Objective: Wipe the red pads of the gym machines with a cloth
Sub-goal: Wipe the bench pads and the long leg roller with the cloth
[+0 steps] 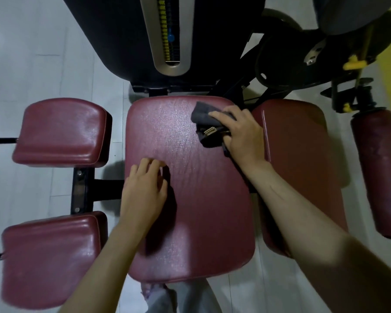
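Observation:
A large red seat pad (187, 218) fills the middle of the head view. My right hand (239, 134) holds a dark grey cloth (203, 116) bunched under its fingers against the pad's far right corner. My left hand (145, 188) hovers just above or rests on the pad's left middle, with its fingers loosely bent and nothing in it. Two smaller red pads lie to the left, one far (61, 132) and one near (50, 256). Another red pad (303, 154) lies to the right, and a red roller pad (379, 172) is at the far right.
The black weight stack housing (113, 37) with yellow markers stands behind the seat. Black frame parts and a yellow lever (353, 64) are at the upper right. Pale floor (32, 53) surrounds the machine. My legs (178, 299) show below the seat's near edge.

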Demonstrator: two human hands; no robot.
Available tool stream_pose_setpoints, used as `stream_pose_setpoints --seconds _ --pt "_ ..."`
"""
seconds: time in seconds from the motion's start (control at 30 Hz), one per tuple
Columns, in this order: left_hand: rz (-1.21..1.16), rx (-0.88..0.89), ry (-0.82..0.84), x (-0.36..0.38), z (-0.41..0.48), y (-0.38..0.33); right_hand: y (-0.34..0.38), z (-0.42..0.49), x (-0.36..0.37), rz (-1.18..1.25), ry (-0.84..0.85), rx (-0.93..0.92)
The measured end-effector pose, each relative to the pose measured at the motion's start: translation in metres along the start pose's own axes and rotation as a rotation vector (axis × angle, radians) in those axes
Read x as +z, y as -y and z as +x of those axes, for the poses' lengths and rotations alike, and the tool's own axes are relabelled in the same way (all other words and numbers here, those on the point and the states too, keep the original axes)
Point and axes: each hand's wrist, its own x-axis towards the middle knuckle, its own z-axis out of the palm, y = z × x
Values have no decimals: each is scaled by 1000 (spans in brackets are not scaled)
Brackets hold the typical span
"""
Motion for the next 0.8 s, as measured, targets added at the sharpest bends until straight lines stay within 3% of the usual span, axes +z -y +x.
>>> stream_pose_setpoints --seconds 0.4,0.53,0.67,0.8 --pt "-109 46 -65 -26 -114 54 71 -283 -20 20 53 -8" --pt "-89 19 -42 -31 -157 82 70 -270 -26 -52 90 -43" --pt "-68 -60 -50 -35 -186 110 96 -232 -19 -42 7 245" --pt "-82 -170 -111 -41 -205 120 153 -240 7 4 -36 259"
